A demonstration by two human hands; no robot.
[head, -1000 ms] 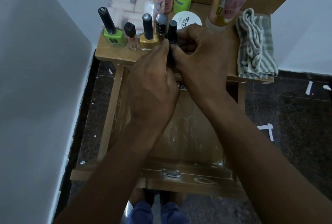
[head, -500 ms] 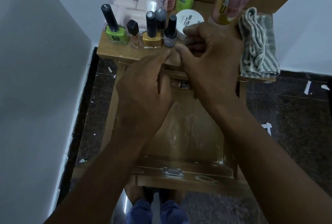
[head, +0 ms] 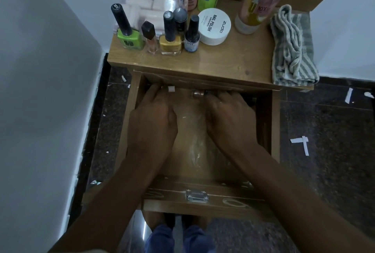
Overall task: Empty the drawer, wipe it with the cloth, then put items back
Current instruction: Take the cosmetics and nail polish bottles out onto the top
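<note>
Nearest the camera, the drawer (head: 198,199) stands pulled out, its metal latch (head: 197,195) on the front edge. Both forearms reach into it. The left hand (head: 154,115) lies palm down at the back left, fingertips at a small white-capped item (head: 171,89); whether they pinch it cannot be told. The right hand (head: 229,114) reaches the back right, fingers beside a small bottle (head: 197,94) lying there, grip unclear. Beyond, on the table top (head: 233,60), stand nail polish bottles (head: 170,35), a white round tub (head: 214,26), and the striped cloth (head: 292,50) folded at the right.
</note>
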